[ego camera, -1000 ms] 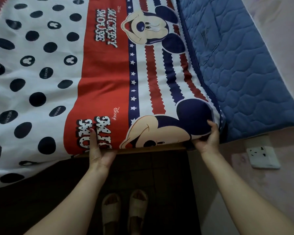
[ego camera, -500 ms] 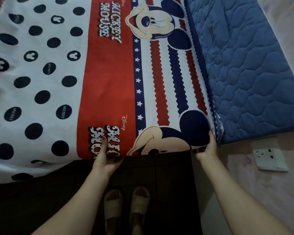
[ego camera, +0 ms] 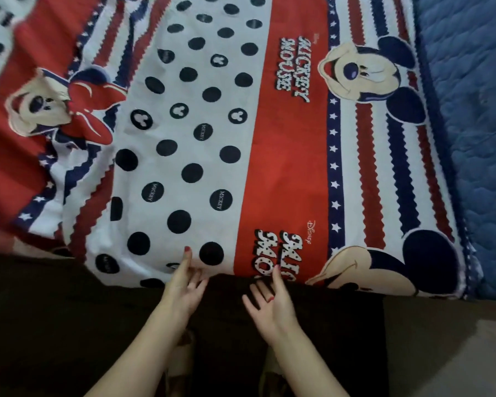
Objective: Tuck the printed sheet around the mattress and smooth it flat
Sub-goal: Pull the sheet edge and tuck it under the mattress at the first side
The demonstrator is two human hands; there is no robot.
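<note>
Both hands, left and right, fingers spread, at printed sheet near edge

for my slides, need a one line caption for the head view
Both open hands, left hand and right hand, reach the printed sheet at the bed's near edge.

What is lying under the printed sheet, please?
A blue quilted mattress shows uncovered along the right edge of the printed sheet. Under the rest of the sheet, nothing can be seen; the fabric covers it, and below the near edge there is only dark shadow.
</note>
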